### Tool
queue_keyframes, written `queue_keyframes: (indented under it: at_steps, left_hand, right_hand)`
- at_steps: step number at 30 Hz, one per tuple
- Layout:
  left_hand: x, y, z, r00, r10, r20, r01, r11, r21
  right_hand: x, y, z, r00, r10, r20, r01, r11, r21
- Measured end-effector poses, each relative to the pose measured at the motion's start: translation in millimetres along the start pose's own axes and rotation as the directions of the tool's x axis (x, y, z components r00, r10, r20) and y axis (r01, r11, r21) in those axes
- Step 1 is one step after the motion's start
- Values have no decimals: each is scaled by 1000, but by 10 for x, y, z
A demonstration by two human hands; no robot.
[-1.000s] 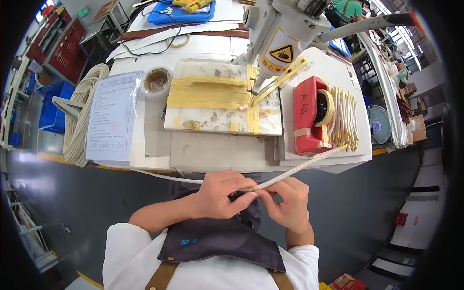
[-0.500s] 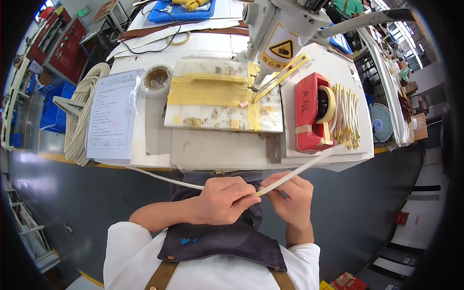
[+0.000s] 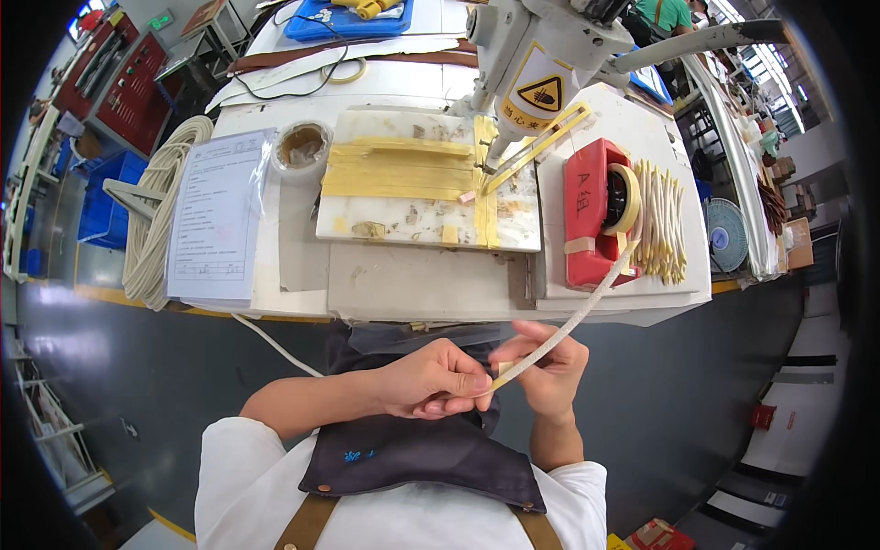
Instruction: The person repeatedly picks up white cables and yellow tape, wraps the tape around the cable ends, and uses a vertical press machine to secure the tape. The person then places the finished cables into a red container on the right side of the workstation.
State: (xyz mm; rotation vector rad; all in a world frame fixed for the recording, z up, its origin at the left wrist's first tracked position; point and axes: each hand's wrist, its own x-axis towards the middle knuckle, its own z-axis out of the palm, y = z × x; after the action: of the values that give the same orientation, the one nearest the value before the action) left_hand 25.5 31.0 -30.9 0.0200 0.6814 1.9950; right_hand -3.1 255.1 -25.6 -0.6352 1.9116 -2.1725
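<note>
A long white cord (image 3: 570,327) runs up to the right from between my hands. Its tip overlaps the red tape dispenser (image 3: 587,197) in the picture. My left hand (image 3: 440,378) pinches the cord between thumb and fingers, where a yellow tape strip (image 3: 503,369) wraps it, a short flap standing off. Curled close behind the cord, my right hand (image 3: 548,371) has its fingertips at the flap; the thumb is partly hidden. A further length of white cord (image 3: 275,346) slants down from the bench edge toward my left forearm.
Several yellow-tipped cord pieces (image 3: 658,225) lie beside the dispenser. A white block with yellow tape (image 3: 422,227) sits under a grey press (image 3: 541,60). A document sheet (image 3: 218,220), a tape roll (image 3: 301,147) and a cord coil (image 3: 147,247) are at left.
My left hand's fingers have loosened and opened out somewhat. The cord's free end has swung up and left, bending more, and the tape flap between my hands shows more clearly.
</note>
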Motion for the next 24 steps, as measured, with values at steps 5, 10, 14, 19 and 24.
queue_keyframes:
  at_steps: [5, 10, 14, 19, 24]
  left_hand:
    - [-104, 53, 297, 912, 269, -309, -76, 852, 518]
    - [24, -142, 68, 386, 807, 448, -117, -439, 891]
    - [-45, -100, 37, 405, 761, 507, 5, -557, 830]
    - [-65, -104, 40, 413, 769, 488, 25, -545, 838]
    - [-67, -118, 44, 562, 771, 300, -56, -326, 944]
  right_hand:
    - [29, -52, 201, 979, 70, -193, -50, 993, 106]
    - [-132, -3, 23, 983, 149, 106, -174, 939, 297]
    - [-92, -45, 151, 945, 321, 54, -311, 842, 442]
    - [-131, -34, 141, 946, 324, -27, -313, 929, 199]
    - [12, -50, 54, 998, 43, 38, -27, 933, -359]
